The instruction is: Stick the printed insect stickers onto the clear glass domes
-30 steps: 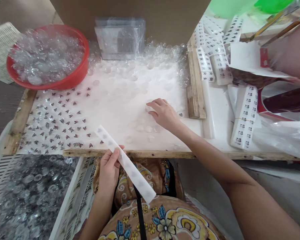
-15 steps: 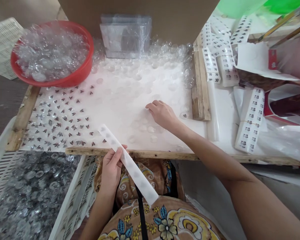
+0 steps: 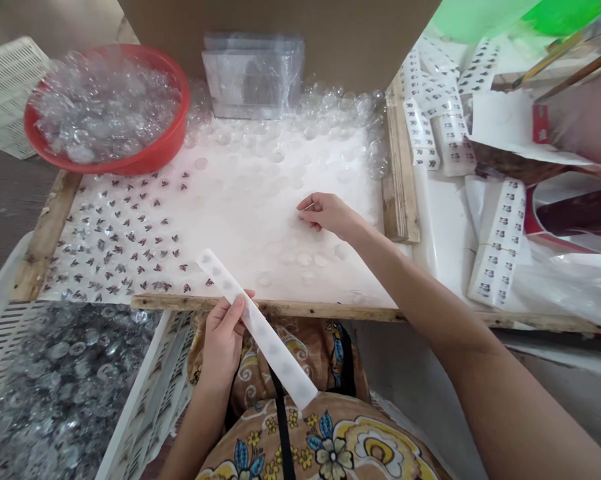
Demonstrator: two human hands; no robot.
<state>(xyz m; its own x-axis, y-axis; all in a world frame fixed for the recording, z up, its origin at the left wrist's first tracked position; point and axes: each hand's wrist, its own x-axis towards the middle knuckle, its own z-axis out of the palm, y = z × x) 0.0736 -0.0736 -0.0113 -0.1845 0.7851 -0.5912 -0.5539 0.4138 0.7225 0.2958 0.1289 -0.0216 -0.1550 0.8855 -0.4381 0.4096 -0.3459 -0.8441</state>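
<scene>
My left hand pinches a long white sticker strip between thumb and fingers. Faint dark spots show through its pale side, and it slants over the table's front edge above my lap. Over the middle of the white work surface is my right hand, thumb and fingertips drawn together; whatever is between them is too small to make out. Clear round discs lie scattered just below that hand. To the left, many clear discs with small dark printed motifs spread across the surface.
A red basin heaped with clear pieces stands at the back left. Wooden strips border the surface. Clear packages lean against a cardboard panel. Bundled sticker strips lie at right. A white crate full of clear pieces sits below left.
My right hand has lifted and turned slightly, its fingertips now drawn together. A disc near its wrist has come into view. My left hand and the strip stay in place.
</scene>
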